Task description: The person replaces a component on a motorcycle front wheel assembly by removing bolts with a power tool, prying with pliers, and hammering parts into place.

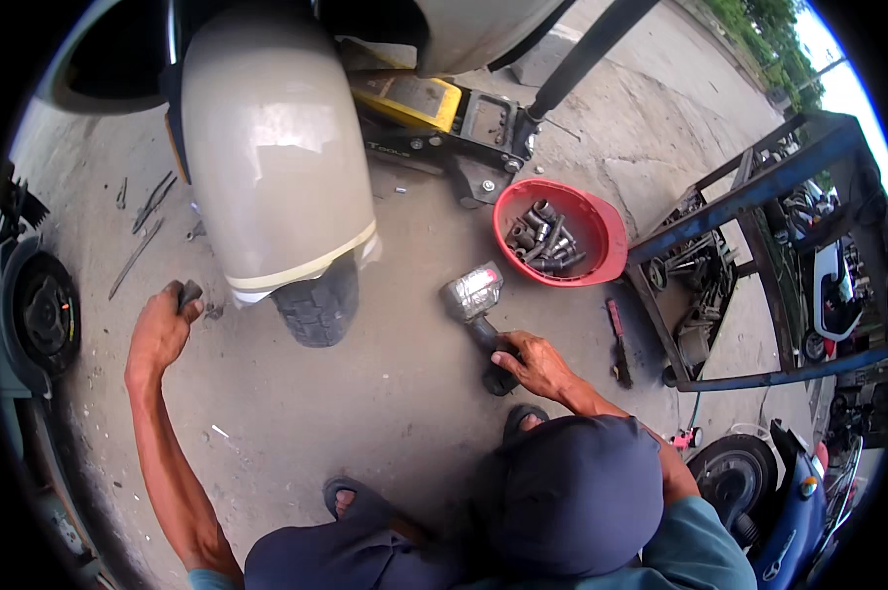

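Observation:
My left hand (164,329) is closed on a small dark metal piece (190,293), possibly a socket, left of the scooter's cream fender (267,147) with masking tape at its lower edge. The tyre (321,303) shows beneath. My right hand (532,369) grips the dark handle of a cordless impact wrench (472,292), held right of the tyre. An upturned red hard hat (606,246) holding several sockets lies beyond the wrench, and a red-handled tool (616,329) lies on the concrete floor.
A yellow and black floor jack (405,98) stands behind the fender. A blue metal rack of tools (719,221) is at the right, a parked blue scooter (798,531) at lower right. Several thin tools (139,256) lie at the left, near another wheel (41,315).

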A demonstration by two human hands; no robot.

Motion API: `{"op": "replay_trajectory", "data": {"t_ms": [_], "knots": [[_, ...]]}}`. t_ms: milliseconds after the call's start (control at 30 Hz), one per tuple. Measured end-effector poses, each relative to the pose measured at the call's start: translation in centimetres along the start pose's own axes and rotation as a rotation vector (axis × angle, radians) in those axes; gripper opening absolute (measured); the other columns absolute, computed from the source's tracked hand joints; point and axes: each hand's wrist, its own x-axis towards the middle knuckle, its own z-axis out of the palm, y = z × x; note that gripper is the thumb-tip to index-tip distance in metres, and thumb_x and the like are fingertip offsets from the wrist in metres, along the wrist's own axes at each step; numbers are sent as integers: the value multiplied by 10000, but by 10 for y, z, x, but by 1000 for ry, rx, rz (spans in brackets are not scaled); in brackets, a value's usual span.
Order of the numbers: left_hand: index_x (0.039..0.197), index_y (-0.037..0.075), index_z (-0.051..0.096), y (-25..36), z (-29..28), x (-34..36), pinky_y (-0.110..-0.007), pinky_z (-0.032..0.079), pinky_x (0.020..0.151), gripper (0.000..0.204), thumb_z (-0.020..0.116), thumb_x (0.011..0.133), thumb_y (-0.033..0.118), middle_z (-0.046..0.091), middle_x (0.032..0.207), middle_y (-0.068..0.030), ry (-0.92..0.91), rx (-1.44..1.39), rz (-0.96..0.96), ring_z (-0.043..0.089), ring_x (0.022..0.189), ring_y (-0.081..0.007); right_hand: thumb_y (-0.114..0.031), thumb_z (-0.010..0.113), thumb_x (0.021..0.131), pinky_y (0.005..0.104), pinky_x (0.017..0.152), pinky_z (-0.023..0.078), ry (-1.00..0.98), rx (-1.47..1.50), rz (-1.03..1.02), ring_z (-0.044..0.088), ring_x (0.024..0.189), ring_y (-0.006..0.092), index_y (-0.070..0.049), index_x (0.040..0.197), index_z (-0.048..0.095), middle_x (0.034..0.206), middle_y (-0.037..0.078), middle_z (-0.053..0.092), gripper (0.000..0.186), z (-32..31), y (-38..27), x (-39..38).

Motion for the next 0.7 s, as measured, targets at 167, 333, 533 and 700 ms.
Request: {"op": "replay_trajectory", "data": {"t_ms": [167,333,533,700], "knots": [[1102,-35,651,114,101,-79,-319,453,607,291,690,918,187,606,727,-60,-755,-366,-17,543,622,-142,-472,585,1033,422,943,548,-288,749,60,671,1065,282,7,1447,531,1259,215,649,635,1,-15,-14],[1400,-21,532,219,154,-101,-345,546,908,475,670,972,134,713,1145,-183,-891,-814,117,709,1012,-240,-455,634,1017,359,867,574,-431,1104,55,682,997,184,-31,1369,605,1088,127,717,552,14,-36,-13],[1316,-8,589,232,154,-86,-369,545,943,365,656,961,43,702,1214,-142,-669,-526,196,689,1092,-253,-322,691,1007,313,683,570,123,907,51,707,770,151,-5,1241,652,996,104,733,396,-84,8,7],[1263,7,619,220,183,-99,-380,549,931,306,662,964,55,726,1174,-133,-705,-481,158,706,1062,-256,-175,624,995,436,939,557,487,317,-198,687,1096,356,-23,1499,447,1416,249,580,555,-179,81,50]]}}
